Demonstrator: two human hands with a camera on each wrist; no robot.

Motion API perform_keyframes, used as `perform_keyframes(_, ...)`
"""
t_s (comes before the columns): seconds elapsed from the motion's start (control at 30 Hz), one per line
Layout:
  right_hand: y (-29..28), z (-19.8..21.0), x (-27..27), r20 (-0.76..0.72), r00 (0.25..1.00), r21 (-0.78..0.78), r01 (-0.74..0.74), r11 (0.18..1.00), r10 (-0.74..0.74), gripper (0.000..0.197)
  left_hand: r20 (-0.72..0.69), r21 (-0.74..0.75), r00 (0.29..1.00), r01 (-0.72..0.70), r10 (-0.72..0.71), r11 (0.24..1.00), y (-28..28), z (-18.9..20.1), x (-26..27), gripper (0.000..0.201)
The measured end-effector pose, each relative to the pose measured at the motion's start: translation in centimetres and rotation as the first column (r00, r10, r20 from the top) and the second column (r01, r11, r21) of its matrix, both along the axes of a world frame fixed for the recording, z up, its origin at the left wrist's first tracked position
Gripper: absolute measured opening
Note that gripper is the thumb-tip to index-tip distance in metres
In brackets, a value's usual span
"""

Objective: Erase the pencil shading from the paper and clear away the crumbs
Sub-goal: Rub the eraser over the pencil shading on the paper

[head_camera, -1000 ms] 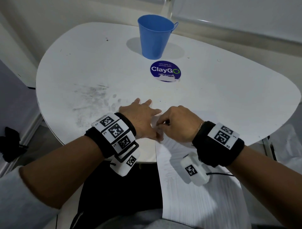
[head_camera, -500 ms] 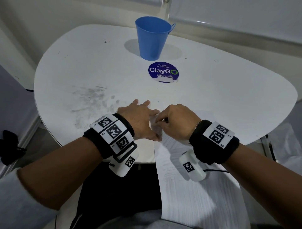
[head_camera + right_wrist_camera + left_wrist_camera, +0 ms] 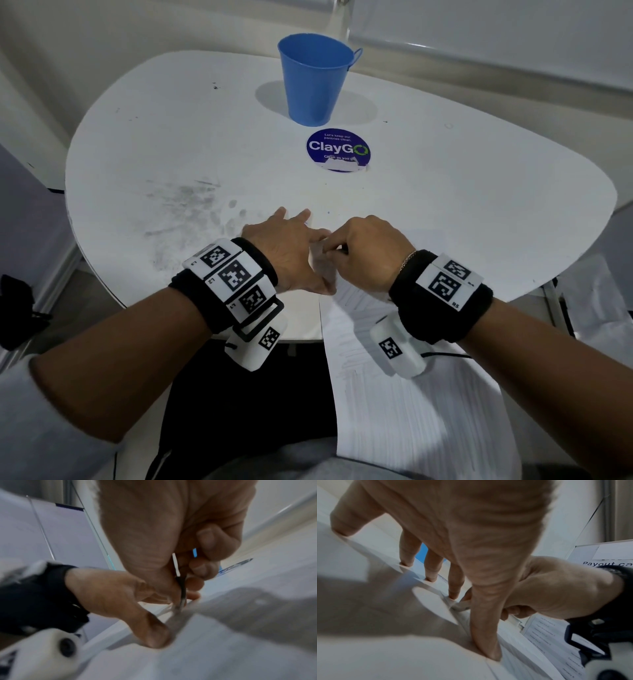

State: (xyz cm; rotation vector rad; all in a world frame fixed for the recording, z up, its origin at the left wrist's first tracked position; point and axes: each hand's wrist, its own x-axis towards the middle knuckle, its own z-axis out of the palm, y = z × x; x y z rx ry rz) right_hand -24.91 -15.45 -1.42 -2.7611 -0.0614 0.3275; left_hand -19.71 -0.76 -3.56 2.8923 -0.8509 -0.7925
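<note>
The left hand (image 3: pixel 291 251) lies spread on the table (image 3: pixel 479 212), fingers straight and fanned, fingertips (image 3: pixel 453 596) pressing down; its thumb (image 3: pixel 486 642) pins the near left edge of the paper (image 3: pixel 404 404). The right hand (image 3: pixel 368 255) sits just beside it, thumb side toward it, fingers curled tight round a thin stick-like tool (image 3: pixel 181 588), dark in its lower part and white at the top end. Whether it is an eraser stick or a pencil cannot be told. The tool's tip meets the paper right between the two hands, at a grey shaded patch (image 3: pixel 323 267) on the sheet's upper left corner. From the right wrist view the shading (image 3: pixel 257 608) spreads as a blurred grey smear beyond the curled fingers. The paper runs from under both hands back past the table edge toward the person's lap, faint lines across it. Well beyond the hands a round sticker (image 3: pixel 338 150) lies on the table, and farther still stands a blue cup (image 3: pixel 317 78). Left of the left hand the tabletop carries a grey smudge (image 3: pixel 181 205). Crumbs are too small to make out.
</note>
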Motion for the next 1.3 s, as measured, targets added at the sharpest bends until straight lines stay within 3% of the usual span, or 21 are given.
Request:
perform_keyframes(0.07,-0.2,-0.5,-0.3,0.044,0.997,0.015,0.067,0.998,-0.068,0.025,0.007,0.014,1.0,0.009,-0.009,1.0,0.0,-0.2,0.1,0.103)
perform_keyframes(0.2,-0.2,-0.6,-1.5,-0.041,0.999,0.069,0.016,0.998,-0.013,0.02,0.004,0.026,1.0,0.004,-0.005,1.0,-0.1,-0.1,0.0,0.105)
perform_keyframes(0.33,-1.9,-0.8,-0.7,0.041,0.99,0.098,0.129,0.987,-0.134,0.016,0.001,0.028,1.0,0.013,-0.013,1.0,0.0,-0.3,0.0,0.102)
perform_keyframes(0.43,-1.9,-0.5,-1.6,-0.127,0.99,0.3,0.099,0.949,-0.064,0.015,0.008,0.031,1.0,0.011,-0.011,0.999,-0.1,-0.3,-0.1,0.103)
perform_keyframes(0.5,-2.0,-0.9,-2.1,-0.152,0.988,0.33,0.089,0.94,-0.04,0.014,0.011,0.029,1.0,0.011,-0.011,1.0,-0.1,-0.1,-0.1,0.103)
perform_keyframes(0.67,-4.3,-2.7,-1.4,-0.036,0.96,0.416,0.266,0.869,-0.277,0.011,-0.006,0.022,1.0,0.012,-0.012,1.0,0.0,0.0,-0.1,0.1)
perform_keyframes(0.9,-4.0,-3.9,-2.5,0.041,0.964,0.299,0.237,0.924,-0.261,0.018,0.012,0.045,1.0,0.002,-0.003,0.999,-0.2,0.0,-0.4,0.1)
perform_keyframes(1.3,-3.4,-3.8,-3.5,0.059,0.982,0.351,0.149,0.924,-0.181,0.021,0.005,0.077,1.0,0.0,-0.001,0.997,-0.7,0.1,-1.4,0.102)
